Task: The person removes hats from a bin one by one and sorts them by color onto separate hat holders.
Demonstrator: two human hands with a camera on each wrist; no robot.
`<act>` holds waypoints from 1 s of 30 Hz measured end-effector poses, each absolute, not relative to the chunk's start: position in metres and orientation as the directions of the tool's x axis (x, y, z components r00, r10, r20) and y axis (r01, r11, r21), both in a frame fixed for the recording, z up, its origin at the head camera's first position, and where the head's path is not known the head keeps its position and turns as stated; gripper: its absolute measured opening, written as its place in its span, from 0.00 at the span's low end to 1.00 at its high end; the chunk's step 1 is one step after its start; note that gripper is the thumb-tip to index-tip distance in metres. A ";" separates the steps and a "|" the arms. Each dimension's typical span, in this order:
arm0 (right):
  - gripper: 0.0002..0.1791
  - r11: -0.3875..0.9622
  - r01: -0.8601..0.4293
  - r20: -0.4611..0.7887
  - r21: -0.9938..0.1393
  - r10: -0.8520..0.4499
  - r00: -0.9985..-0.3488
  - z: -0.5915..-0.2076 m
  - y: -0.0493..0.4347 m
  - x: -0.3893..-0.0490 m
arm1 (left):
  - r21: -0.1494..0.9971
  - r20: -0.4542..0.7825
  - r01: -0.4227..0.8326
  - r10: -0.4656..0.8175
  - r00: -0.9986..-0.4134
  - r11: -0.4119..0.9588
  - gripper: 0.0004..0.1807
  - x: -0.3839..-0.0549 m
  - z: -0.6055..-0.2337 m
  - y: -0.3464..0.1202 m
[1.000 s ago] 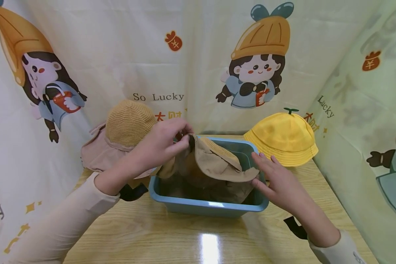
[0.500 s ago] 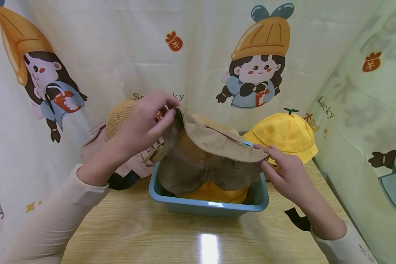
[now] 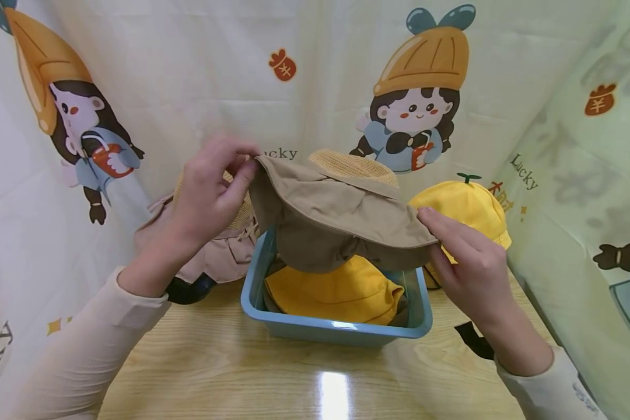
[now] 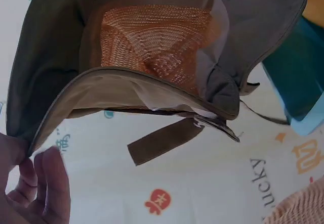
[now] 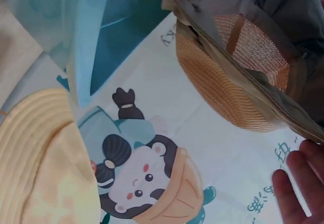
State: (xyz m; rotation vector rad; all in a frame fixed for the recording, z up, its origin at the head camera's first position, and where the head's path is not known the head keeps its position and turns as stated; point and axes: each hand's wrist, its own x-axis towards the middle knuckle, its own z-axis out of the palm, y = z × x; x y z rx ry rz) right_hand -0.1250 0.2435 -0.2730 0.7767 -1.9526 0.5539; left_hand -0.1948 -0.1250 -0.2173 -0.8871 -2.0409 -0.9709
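A khaki sun hat (image 3: 341, 204) with a wide cloth brim and a straw-knit crown hangs over the blue bin (image 3: 325, 335). My left hand (image 3: 210, 192) pinches the brim's left corner between thumb and fingers. At the right end, my right hand (image 3: 467, 262) grips the brim edge. The left wrist view looks into the crown's orange-brown mesh lining (image 4: 152, 47), with a loose strap (image 4: 162, 143) dangling beside it. Under the raised hat, a yellow hat (image 3: 336, 291) lies in the bin on darker cloth. The bin's back rim is hidden by the sun hat.
Left of the bin sits a pinkish sun hat (image 3: 220, 256) with a straw crown, partly behind my left arm. A yellow bucket hat (image 3: 459, 201) with a green sprout stands behind my right hand. Printed curtains (image 3: 215, 70) enclose the wooden table (image 3: 241, 379).
Both hands have lifted the khaki sun hat up out of the bin and spread its brim. The left hand moved up and left, the right hand slightly right. The yellow hat inside came into view.
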 end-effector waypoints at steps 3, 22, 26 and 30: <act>0.16 0.693 -0.721 0.911 -0.002 -0.296 -0.287 -0.271 0.237 -0.125 | 0.496 0.722 0.738 0.254 -0.643 0.458 0.09 -0.193 -0.219 -0.128; 0.19 0.492 -0.858 0.962 -0.145 -0.132 -0.239 -0.271 0.218 -0.124 | 0.849 0.521 0.529 0.182 -0.834 -0.007 0.12 -0.184 -0.217 -0.128; 0.29 0.375 -0.779 0.801 -0.503 -0.138 -0.583 -0.280 0.229 -0.126 | 0.852 0.523 0.513 0.130 -0.842 -0.105 0.05 -0.182 -0.219 -0.124; 0.55 0.285 -0.453 0.376 -0.845 -0.284 -0.882 -0.289 0.239 -0.137 | 0.884 0.466 0.451 0.143 -0.873 -0.126 0.05 -0.179 -0.220 -0.124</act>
